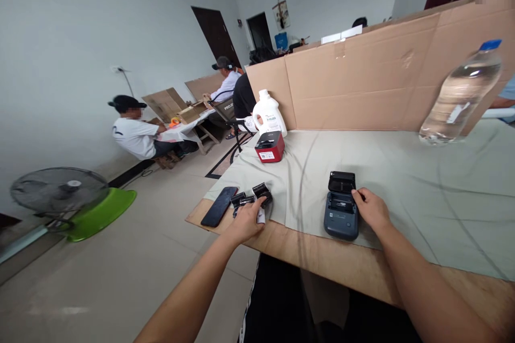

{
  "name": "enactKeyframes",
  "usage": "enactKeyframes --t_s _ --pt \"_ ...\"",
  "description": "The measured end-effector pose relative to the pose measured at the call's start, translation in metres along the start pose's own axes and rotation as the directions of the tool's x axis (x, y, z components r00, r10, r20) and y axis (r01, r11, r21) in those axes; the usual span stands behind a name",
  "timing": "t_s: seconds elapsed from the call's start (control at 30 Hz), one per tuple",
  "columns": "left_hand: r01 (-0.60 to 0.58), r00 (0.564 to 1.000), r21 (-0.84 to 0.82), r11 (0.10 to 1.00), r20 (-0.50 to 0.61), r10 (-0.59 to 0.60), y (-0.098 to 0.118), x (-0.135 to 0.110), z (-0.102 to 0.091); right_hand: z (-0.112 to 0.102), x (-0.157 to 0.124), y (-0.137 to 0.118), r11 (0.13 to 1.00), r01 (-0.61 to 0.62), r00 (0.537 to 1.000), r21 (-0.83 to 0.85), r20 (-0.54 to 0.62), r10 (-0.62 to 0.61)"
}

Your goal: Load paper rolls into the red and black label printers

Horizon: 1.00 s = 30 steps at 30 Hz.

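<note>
A dark portable label printer [341,220] lies on the cloth-covered table with its black lid [341,181] raised. At the lid's right edge, the thumb and fingertips of my right hand [372,208] are pinched together. My left hand [246,222] is at the front left edge of the table, its fingers curled around one of several small black rolls [262,191]. A bit of white shows by the left thumb; my hand partly hides the rolls. To the left of them lies a dark phone [219,207].
Behind the rolls stand a red and black box-shaped device [270,148] and a white jug [269,112]. A cardboard partition [354,80] runs along the back, with a large water bottle [461,94] at right. A fan [60,190] and seated people [134,134] are on the left.
</note>
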<state>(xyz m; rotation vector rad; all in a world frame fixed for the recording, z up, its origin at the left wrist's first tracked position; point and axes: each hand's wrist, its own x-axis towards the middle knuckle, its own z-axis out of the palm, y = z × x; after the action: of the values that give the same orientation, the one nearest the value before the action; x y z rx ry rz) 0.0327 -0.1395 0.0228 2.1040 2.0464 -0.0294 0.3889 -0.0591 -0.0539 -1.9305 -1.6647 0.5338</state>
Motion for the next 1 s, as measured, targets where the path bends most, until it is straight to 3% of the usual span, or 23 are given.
enactKeyframes --t_s 0.13,0.2,0.27,0.3,0.33,0.4,0.47,0.5,0.53,0.6,0.7,0.8,0.9,1.0 --pt "0.027 0.999 0.005 1.000 0.040 -0.027 0.000 -0.001 0.003 0.000 0.000 0.000 1.000 -0.010 1.000 -0.007 0.018 0.011" --pt "0.052 0.999 -0.006 0.999 0.002 -0.052 0.001 -0.003 0.003 0.000 0.000 0.000 1.000 -0.015 1.000 -0.010 0.019 0.015" --pt "0.031 0.997 -0.154 0.988 -0.059 -0.040 0.002 -0.006 0.001 0.000 0.000 0.000 1.000 -0.009 1.000 -0.010 0.011 0.009" --pt "-0.006 0.997 -0.303 0.953 -0.071 -0.016 0.004 -0.007 -0.001 0.001 0.000 0.000 1.000 -0.003 1.000 -0.010 0.006 0.003" --pt "-0.051 0.998 -0.490 0.870 -0.066 0.021 0.006 -0.009 -0.003 0.001 0.001 0.000 1.000 0.003 1.000 -0.009 0.003 -0.003" --pt "-0.105 0.989 -0.841 0.531 -0.033 0.143 0.013 -0.012 -0.005 0.001 0.001 0.000 1.000 0.008 1.000 -0.007 -0.003 -0.008" --pt "-0.058 0.957 -0.988 0.145 -0.014 0.290 0.024 -0.013 -0.004 0.001 0.001 0.000 1.000 0.007 1.000 -0.009 -0.006 -0.007" --pt "-0.015 0.938 -1.000 0.007 -0.012 0.346 0.031 -0.012 -0.003 0.001 0.000 0.000 1.000 0.008 1.000 -0.009 -0.009 -0.008" --pt "0.026 0.921 -0.996 -0.088 -0.010 0.390 0.038 -0.010 0.000 0.001 0.000 0.000 1.000 0.009 1.000 -0.007 -0.011 -0.009" --pt "0.099 0.892 -0.978 -0.183 0.006 0.452 0.052 -0.005 0.005 0.001 0.000 0.000 1.000 0.015 1.000 0.004 -0.015 -0.015" --pt "0.174 0.863 -0.963 -0.206 0.048 0.502 0.076 0.008 0.012 0.001 0.000 -0.001 1.000 0.015 1.000 0.022 -0.011 -0.015" --pt "0.131 0.897 -0.979 -0.153 0.052 0.440 0.101 0.025 0.014 0.002 0.000 -0.001 0.998 0.007 1.000 0.068 -0.028 -0.005" --pt "-0.022 0.955 -0.999 0.036 -0.010 0.295 0.128 0.045 0.013 0.002 -0.002 -0.002 0.981 0.044 0.992 0.189 -0.128 -0.020" --pt "-0.104 0.966 -0.962 0.252 -0.038 0.254 0.152 0.064 0.014 -0.005 -0.007 -0.007 0.930 0.137 0.977 0.341 -0.203 -0.069"
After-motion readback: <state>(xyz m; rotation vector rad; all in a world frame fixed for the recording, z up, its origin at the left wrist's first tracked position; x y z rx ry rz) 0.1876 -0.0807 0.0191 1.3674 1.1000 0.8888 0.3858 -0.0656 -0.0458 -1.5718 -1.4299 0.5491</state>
